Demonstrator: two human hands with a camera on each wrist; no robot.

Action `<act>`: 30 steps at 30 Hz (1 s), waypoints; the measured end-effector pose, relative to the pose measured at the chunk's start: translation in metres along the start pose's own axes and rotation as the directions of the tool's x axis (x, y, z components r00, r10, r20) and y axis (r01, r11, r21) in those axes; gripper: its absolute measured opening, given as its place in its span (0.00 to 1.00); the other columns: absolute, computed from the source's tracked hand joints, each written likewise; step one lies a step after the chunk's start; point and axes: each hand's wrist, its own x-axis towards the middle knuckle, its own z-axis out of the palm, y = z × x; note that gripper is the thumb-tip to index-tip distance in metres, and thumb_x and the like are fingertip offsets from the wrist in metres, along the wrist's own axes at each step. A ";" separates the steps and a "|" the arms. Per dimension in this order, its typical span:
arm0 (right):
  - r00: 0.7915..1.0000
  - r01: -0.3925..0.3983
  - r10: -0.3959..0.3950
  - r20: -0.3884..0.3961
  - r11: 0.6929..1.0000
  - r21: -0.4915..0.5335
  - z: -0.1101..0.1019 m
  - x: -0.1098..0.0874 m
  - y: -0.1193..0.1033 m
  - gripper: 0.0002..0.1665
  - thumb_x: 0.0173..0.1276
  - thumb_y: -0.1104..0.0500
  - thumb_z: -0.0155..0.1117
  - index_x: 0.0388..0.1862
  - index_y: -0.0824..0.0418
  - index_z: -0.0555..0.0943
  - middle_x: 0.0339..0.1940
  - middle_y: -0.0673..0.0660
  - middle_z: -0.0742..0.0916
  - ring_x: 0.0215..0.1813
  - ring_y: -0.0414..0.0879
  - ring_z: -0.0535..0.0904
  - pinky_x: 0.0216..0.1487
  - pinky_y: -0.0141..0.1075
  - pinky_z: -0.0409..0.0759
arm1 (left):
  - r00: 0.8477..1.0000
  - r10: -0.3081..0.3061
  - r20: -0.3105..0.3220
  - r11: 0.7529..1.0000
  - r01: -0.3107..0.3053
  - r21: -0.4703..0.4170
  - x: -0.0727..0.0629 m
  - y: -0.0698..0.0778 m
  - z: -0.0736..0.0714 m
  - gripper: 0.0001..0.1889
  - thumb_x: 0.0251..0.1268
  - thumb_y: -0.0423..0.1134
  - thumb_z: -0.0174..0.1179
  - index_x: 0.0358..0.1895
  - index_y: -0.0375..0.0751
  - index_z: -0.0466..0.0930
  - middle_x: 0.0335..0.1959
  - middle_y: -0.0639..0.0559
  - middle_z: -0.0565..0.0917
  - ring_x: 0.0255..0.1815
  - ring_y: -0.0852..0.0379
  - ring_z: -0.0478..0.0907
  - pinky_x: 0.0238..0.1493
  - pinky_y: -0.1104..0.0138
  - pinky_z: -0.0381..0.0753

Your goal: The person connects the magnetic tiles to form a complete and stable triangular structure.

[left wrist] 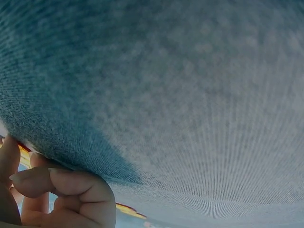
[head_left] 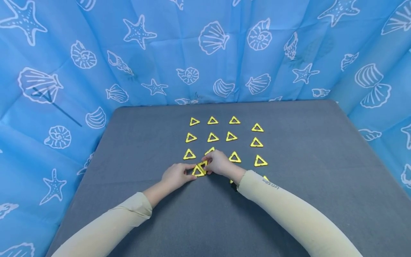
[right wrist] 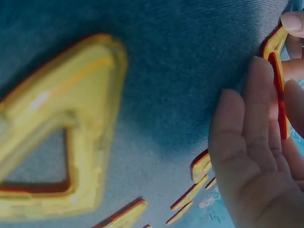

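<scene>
Head view: your left hand (head_left: 174,175), one, finger and thumb pinching the first yellow triangle (head_left: 201,174). Your right hand (head_left: 221,164), one, pinching the second yellow triangle (head_left: 203,163), which touches the first. Both pieces at the near left of the loose yellow triangles (head_left: 261,165), set out in rough rows on a grey desk (head_left: 144,142).

Left wrist view: your left fingers, curled; slivers of yellow beside them, mostly hidden.

Right wrist view: your right hand, second triangle's red edge between its fingers; one loose triangle, large, at left.
</scene>
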 end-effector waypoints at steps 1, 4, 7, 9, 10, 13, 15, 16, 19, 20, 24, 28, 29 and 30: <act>1.000 0.000 0.000 0.000 1.000 -0.002 0.000 0.000 0.000 0.17 0.65 0.69 0.66 0.53 0.67 0.82 0.26 0.56 0.82 0.30 0.47 0.84 0.35 0.37 0.80 | 1.000 -0.001 0.001 1.000 0.001 0.000 0.000 0.000 0.000 0.26 0.58 0.48 0.70 0.61 0.52 0.80 0.18 0.57 0.72 0.19 0.61 0.66 0.20 0.68 0.59; 1.000 0.008 -0.008 -0.009 1.000 -0.010 0.000 0.001 0.001 0.16 0.65 0.70 0.66 0.52 0.66 0.83 0.26 0.56 0.82 0.29 0.47 0.83 0.34 0.37 0.80 | 1.000 -0.002 0.005 1.000 0.002 0.001 0.000 0.000 0.000 0.26 0.58 0.48 0.70 0.61 0.52 0.80 0.19 0.57 0.72 0.19 0.60 0.66 0.20 0.67 0.59; 1.000 0.021 -0.021 -0.014 1.000 -0.014 0.001 0.000 0.001 0.16 0.64 0.70 0.65 0.52 0.66 0.83 0.26 0.56 0.82 0.29 0.47 0.82 0.33 0.37 0.80 | 1.000 -0.002 0.007 1.000 0.002 -0.002 0.001 -0.001 0.000 0.26 0.58 0.48 0.69 0.62 0.52 0.80 0.19 0.56 0.72 0.19 0.60 0.66 0.20 0.67 0.59; 0.999 0.033 -0.033 -0.010 0.999 -0.019 0.001 0.000 0.001 0.16 0.65 0.70 0.65 0.52 0.66 0.83 0.27 0.55 0.82 0.29 0.47 0.82 0.33 0.36 0.79 | 1.000 -0.002 0.008 1.000 0.002 -0.003 0.001 -0.001 0.000 0.26 0.58 0.48 0.69 0.62 0.52 0.79 0.19 0.56 0.72 0.19 0.60 0.66 0.20 0.67 0.59; 0.999 0.038 -0.038 -0.007 0.999 -0.020 0.001 0.000 0.001 0.16 0.65 0.70 0.65 0.52 0.66 0.83 0.27 0.55 0.82 0.29 0.47 0.81 0.32 0.36 0.78 | 1.000 -0.001 0.008 1.000 0.001 -0.004 0.001 -0.001 0.001 0.26 0.58 0.48 0.69 0.62 0.52 0.79 0.19 0.56 0.72 0.19 0.60 0.66 0.20 0.67 0.59; 0.999 0.046 -0.046 0.001 0.999 -0.025 0.001 -0.001 0.000 0.17 0.65 0.69 0.65 0.53 0.65 0.83 0.26 0.55 0.82 0.29 0.46 0.80 0.31 0.35 0.76 | 1.000 -0.002 0.006 1.000 0.002 -0.004 0.001 -0.001 0.001 0.26 0.59 0.48 0.69 0.62 0.52 0.79 0.19 0.56 0.72 0.19 0.60 0.66 0.20 0.67 0.59; 0.999 0.048 -0.048 -0.001 0.998 -0.032 0.002 -0.001 -0.001 0.17 0.65 0.69 0.66 0.53 0.64 0.83 0.28 0.55 0.82 0.29 0.45 0.77 0.31 0.35 0.74 | 1.000 -0.001 0.004 1.000 0.001 -0.001 0.002 -0.001 0.001 0.26 0.59 0.48 0.69 0.62 0.52 0.79 0.19 0.56 0.72 0.19 0.60 0.65 0.20 0.67 0.59; 0.999 0.048 -0.048 -0.002 0.998 -0.037 0.002 -0.001 -0.001 0.17 0.64 0.69 0.66 0.53 0.64 0.83 0.30 0.54 0.82 0.30 0.45 0.76 0.32 0.35 0.74 | 1.000 -0.002 0.003 1.000 0.002 -0.001 0.002 -0.001 0.001 0.26 0.59 0.48 0.69 0.61 0.52 0.80 0.19 0.56 0.72 0.19 0.60 0.65 0.20 0.67 0.59; 0.999 0.048 -0.048 -0.005 0.998 -0.047 0.004 -0.001 -0.001 0.18 0.64 0.70 0.66 0.53 0.62 0.84 0.37 0.55 0.82 0.35 0.45 0.76 0.36 0.35 0.74 | 1.000 0.001 0.000 1.000 -0.001 0.000 0.002 -0.001 0.002 0.25 0.59 0.48 0.69 0.61 0.52 0.80 0.19 0.56 0.72 0.18 0.60 0.65 0.20 0.67 0.59; 0.999 0.049 -0.049 -0.007 0.998 -0.047 0.005 0.000 -0.001 0.18 0.64 0.70 0.66 0.53 0.62 0.84 0.38 0.55 0.82 0.36 0.45 0.75 0.36 0.35 0.74 | 1.000 0.001 -0.001 1.000 -0.001 0.002 0.002 -0.001 0.002 0.25 0.59 0.48 0.69 0.61 0.52 0.80 0.19 0.56 0.72 0.18 0.60 0.65 0.19 0.66 0.59; 0.999 0.045 -0.046 -0.020 0.998 -0.045 0.006 0.000 0.000 0.19 0.64 0.71 0.66 0.54 0.61 0.84 0.41 0.56 0.82 0.37 0.45 0.75 0.38 0.36 0.75 | 1.000 0.001 -0.004 1.000 0.000 0.008 0.001 -0.001 0.003 0.25 0.59 0.49 0.69 0.61 0.52 0.79 0.19 0.56 0.72 0.18 0.60 0.66 0.20 0.66 0.59; 0.998 0.044 -0.046 -0.033 0.998 -0.053 0.006 0.001 0.000 0.23 0.64 0.69 0.66 0.59 0.62 0.80 0.37 0.55 0.81 0.35 0.45 0.74 0.35 0.36 0.73 | 1.000 -0.003 -0.006 1.000 0.003 0.012 0.000 -0.001 0.003 0.26 0.58 0.51 0.69 0.61 0.51 0.79 0.20 0.56 0.72 0.19 0.59 0.66 0.20 0.66 0.60; 0.998 0.040 -0.041 -0.037 0.998 -0.047 0.006 0.002 0.001 0.22 0.64 0.69 0.66 0.59 0.63 0.79 0.35 0.55 0.80 0.34 0.45 0.74 0.34 0.35 0.72 | 1.000 -0.004 -0.006 1.000 0.004 0.010 -0.001 -0.001 0.003 0.27 0.58 0.51 0.69 0.61 0.51 0.79 0.20 0.56 0.72 0.19 0.59 0.66 0.20 0.66 0.60; 0.998 0.039 -0.040 -0.041 0.998 -0.042 0.006 0.002 0.001 0.21 0.64 0.69 0.66 0.57 0.63 0.80 0.34 0.55 0.79 0.33 0.45 0.73 0.33 0.35 0.71 | 1.000 -0.007 -0.006 1.000 0.007 0.005 -0.001 -0.001 0.003 0.27 0.58 0.51 0.70 0.61 0.50 0.79 0.20 0.56 0.72 0.19 0.60 0.66 0.20 0.66 0.60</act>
